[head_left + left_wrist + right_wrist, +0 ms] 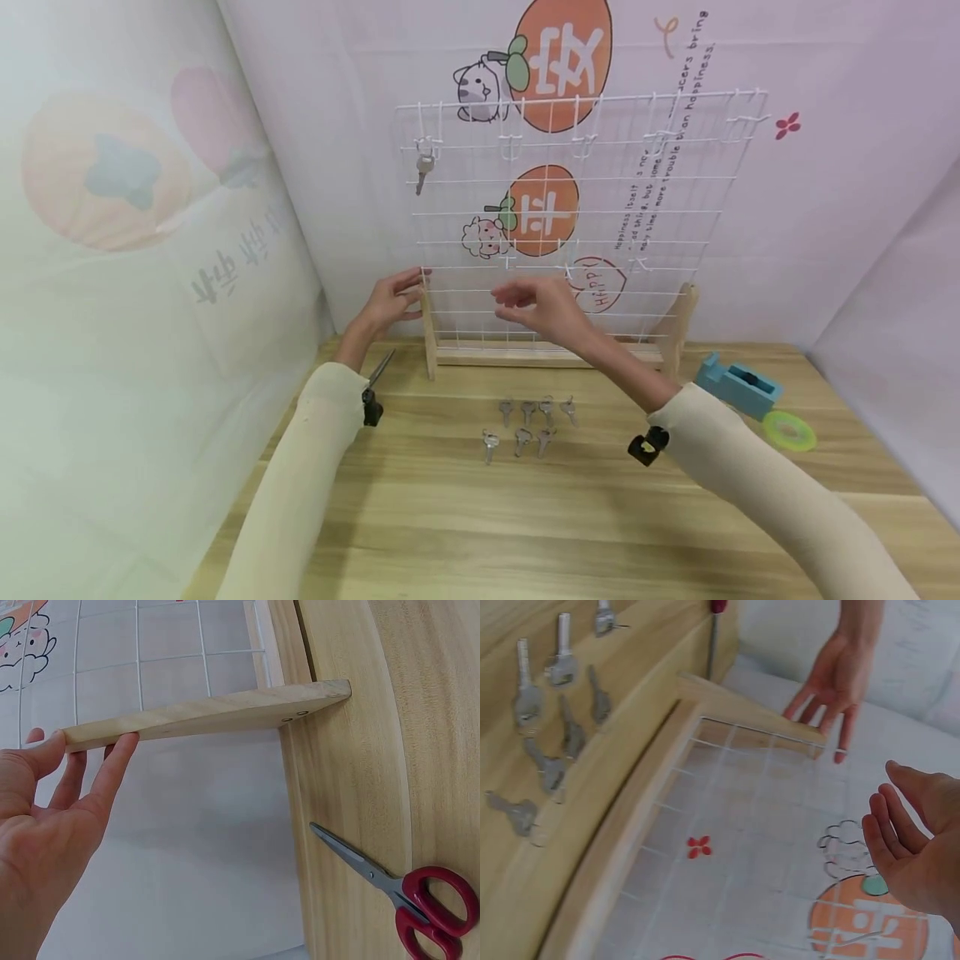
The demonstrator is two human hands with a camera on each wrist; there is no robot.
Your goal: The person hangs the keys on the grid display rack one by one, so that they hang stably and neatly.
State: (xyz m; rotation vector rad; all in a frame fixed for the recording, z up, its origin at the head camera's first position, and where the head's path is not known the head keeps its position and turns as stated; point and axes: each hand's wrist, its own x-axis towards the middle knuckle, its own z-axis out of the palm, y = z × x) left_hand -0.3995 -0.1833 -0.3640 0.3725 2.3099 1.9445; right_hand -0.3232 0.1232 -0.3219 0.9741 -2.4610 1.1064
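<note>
My left hand (392, 302) holds the upper end of the rack's left wooden side support (202, 714), with its digits around the tip. My right hand (546, 310) hovers in front of the white wire grid rack (457, 212), below its lower hooks. In the right wrist view, the right hand's (922, 832) fingers are loosely bent, the thumb apart, with nothing between them. One key (423, 171) hangs by its ring from an upper left hook. Several more keys (522, 440) lie in two rows on the table before the rack.
Scissors with red handles (382, 879) lie on the table left of the rack. A blue tape dispenser (738, 385) and a yellow-green tape roll (789, 431) are at the right. More white hooks (583, 146) line the grid. A printed cloth (825, 208) stands behind.
</note>
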